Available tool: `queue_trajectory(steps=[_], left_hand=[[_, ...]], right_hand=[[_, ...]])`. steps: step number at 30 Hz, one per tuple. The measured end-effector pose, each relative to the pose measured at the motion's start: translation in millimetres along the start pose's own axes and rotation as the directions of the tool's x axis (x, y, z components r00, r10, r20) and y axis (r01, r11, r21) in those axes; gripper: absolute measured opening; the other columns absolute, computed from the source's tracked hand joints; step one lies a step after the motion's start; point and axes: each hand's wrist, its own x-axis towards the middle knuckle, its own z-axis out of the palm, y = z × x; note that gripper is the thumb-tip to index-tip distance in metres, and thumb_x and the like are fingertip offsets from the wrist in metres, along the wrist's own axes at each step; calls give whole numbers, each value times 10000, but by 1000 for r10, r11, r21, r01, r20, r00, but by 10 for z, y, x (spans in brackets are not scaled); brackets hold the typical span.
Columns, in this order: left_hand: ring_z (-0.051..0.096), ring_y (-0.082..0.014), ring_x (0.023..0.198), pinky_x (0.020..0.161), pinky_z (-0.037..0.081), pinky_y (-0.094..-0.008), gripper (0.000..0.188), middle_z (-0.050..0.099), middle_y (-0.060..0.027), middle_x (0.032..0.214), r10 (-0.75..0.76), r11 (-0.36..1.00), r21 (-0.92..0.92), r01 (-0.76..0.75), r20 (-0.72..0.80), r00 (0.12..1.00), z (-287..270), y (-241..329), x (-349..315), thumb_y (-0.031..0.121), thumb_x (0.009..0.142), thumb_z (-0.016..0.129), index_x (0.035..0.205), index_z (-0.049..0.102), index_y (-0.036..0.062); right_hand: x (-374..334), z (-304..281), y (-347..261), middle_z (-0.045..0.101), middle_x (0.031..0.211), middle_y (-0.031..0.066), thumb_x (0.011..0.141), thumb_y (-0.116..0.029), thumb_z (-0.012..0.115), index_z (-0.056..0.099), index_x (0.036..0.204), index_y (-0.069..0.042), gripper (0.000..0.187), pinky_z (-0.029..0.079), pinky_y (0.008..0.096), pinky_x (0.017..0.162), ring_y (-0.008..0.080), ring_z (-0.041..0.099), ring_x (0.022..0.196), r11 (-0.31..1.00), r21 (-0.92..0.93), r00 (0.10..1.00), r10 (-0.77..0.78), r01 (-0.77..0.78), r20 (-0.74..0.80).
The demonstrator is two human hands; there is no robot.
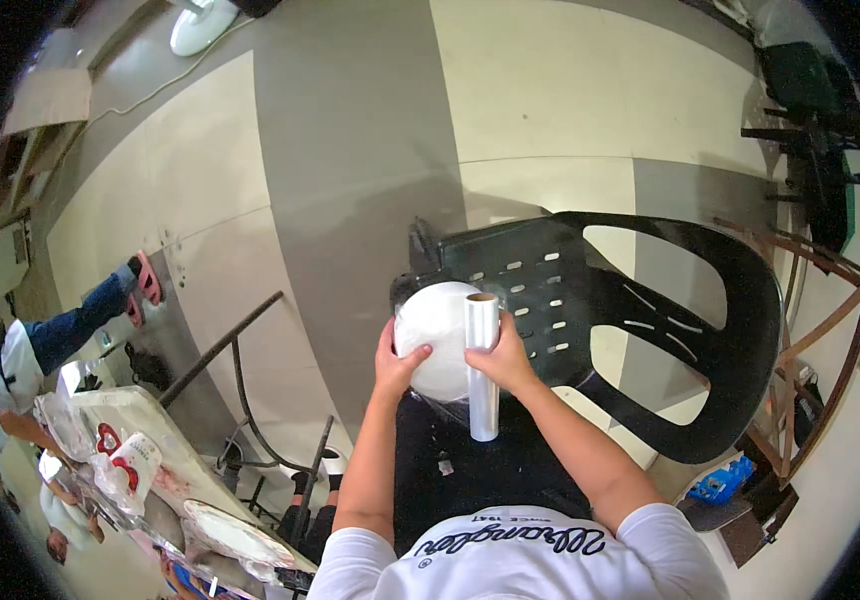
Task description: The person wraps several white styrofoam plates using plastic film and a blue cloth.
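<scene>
My left hand (402, 358) grips the left edge of a round white object (438, 335), its thumb lying on the top; it looks like a plate or a tub lid, but I cannot tell which. Around a roll of clear plastic wrap (484, 405) my right hand (503, 357) is closed. The roll stands nearly lengthwise in front of me, its brown cardboard core showing at the far end. It overlaps the right side of the white object. Whether a film runs between the two is hard to make out.
A black plastic chair (550, 290) with slots stands just beyond my hands. To the left is a cluttered table (175, 420) with plastic-wrapped items, beside a metal frame (240, 340). Other people are there, one in pink shoes (150, 280). A brown rack (820, 330) stands at the right.
</scene>
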Motion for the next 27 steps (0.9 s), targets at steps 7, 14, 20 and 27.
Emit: queue_trajectory(steps=[7, 14, 20, 27], left_hand=[[482, -253, 1123, 950, 381, -343, 913, 486, -189, 1229, 16, 999, -44, -15, 34, 999, 12, -52, 38, 220, 599, 799, 1310, 309, -79], [490, -259, 1112, 948, 383, -349, 866, 492, -196, 1221, 35, 999, -8, -35, 16, 999, 5, -119, 78, 186, 614, 783, 1301, 329, -82], [493, -259, 1109, 948, 387, -352, 831, 491, -188, 1225, -24, 995, -98, 27, 37, 999, 40, -34, 54, 133, 628, 762, 1307, 330, -69], [492, -263, 1110, 949, 388, -358, 845, 483, -175, 1235, -14, 995, -102, 22, 84, 996, 22, 4, 74, 133, 627, 767, 1317, 319, -59]], right_hand=[[1, -278, 127, 518, 1050, 161, 672, -18, 627, 288, 1280, -23, 697, 509, 406, 791, 294, 593, 936, 692, 640, 941, 203, -335, 272], [19, -298, 110, 530, 1076, 151, 663, -11, 652, 328, 1257, 9, 677, 493, 377, 812, 257, 610, 903, 983, 169, 977, -105, 74, 185], [11, -575, 219, 534, 1090, 143, 610, -3, 633, 382, 1223, 1, 662, 432, 365, 886, 228, 536, 1018, 749, 545, 918, 220, -376, 331], [66, -594, 126, 555, 1031, 134, 632, 10, 650, 327, 1277, 18, 721, 468, 371, 842, 224, 573, 942, 800, 528, 948, 155, -286, 279]])
